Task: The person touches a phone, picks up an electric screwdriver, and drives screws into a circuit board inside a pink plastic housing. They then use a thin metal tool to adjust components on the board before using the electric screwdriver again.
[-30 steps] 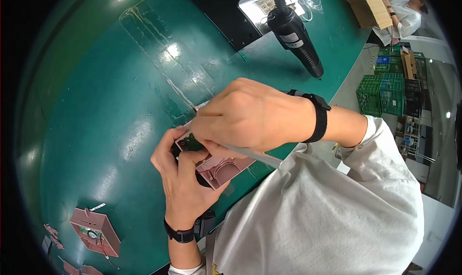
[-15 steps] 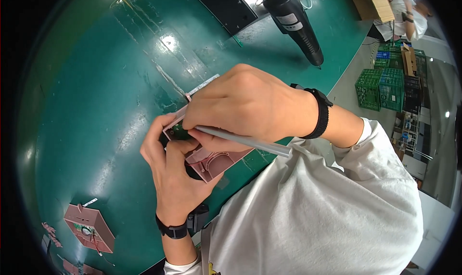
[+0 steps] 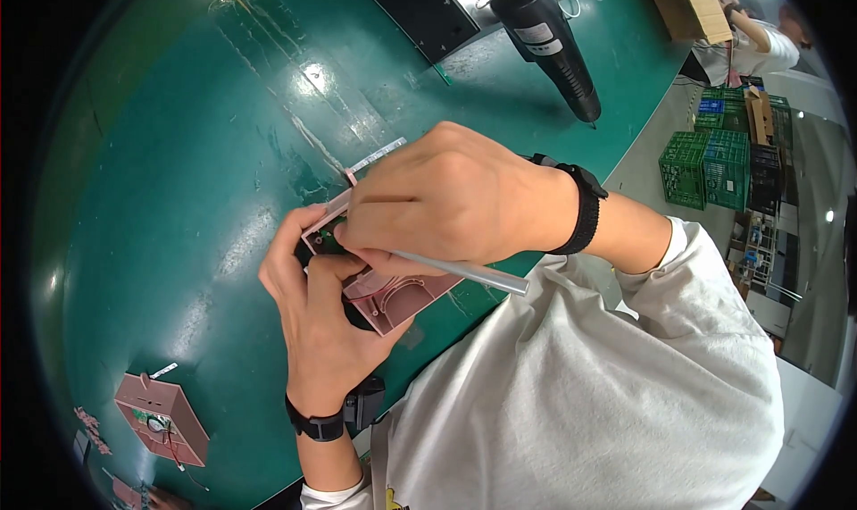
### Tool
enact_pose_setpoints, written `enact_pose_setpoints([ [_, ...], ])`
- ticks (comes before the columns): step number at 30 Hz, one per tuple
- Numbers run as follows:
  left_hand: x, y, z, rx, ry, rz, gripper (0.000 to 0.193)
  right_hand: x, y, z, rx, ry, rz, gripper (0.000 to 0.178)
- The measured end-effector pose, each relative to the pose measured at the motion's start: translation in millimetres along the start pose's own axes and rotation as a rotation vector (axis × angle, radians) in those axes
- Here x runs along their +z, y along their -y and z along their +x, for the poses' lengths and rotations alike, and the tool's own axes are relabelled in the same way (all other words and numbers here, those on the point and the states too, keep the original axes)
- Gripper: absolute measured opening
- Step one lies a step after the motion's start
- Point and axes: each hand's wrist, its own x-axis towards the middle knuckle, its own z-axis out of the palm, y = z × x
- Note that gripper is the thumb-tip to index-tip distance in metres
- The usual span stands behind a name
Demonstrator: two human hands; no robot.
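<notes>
My left hand (image 3: 330, 322) is closed around a pink plastic housing (image 3: 406, 309), steadying it above the table with the open side up. Its thumb reaches inside, beside a green circuit board (image 3: 327, 239) that is partly covered by my fingers. Red wires and a round molded ring show in the near half of the housing. My right hand (image 3: 446, 197) is closed on a slim silver tool (image 3: 478, 273) shaped like tweezers. The tool's wide end sticks out toward my shirt, while its tip is hidden under my fingers. My right fingertips are down at the circuit board.
A second pink housing (image 3: 183, 425) with a board and wires lies at the lower left of the green table (image 3: 178, 242). A black electric screwdriver (image 3: 553, 54) hangs at the top, near a black panel (image 3: 420, 14). Green crates (image 3: 705, 166) stand on the floor at right.
My right hand has shifted slightly, and the tool's wide end has swung a little left and down. My left hand still holds the housing. A person in the background has moved an arm.
</notes>
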Motion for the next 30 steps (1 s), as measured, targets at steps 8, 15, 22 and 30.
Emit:
enact_pose_setpoints([
  [8,0.0,-0.3,-0.1,-0.002,-0.008,0.013,0.067,1.7,0.0,-0.9,0.000,-0.017,-0.019,0.012],
  [15,-0.5,-0.2,-1.0,0.004,-0.013,0.039,0.067,-0.2,3.3,1.2,0.017,0.024,-0.062,0.013],
  [22,0.1,-0.7,0.5,0.007,-0.018,0.019,0.067,0.4,5.3,1.8,0.078,-0.010,-0.039,0.013],
  [30,1.0,-0.3,-0.5,0.010,-0.025,0.025,0.066,0.1,4.7,4.1,0.106,0.002,0.011,0.013],
])
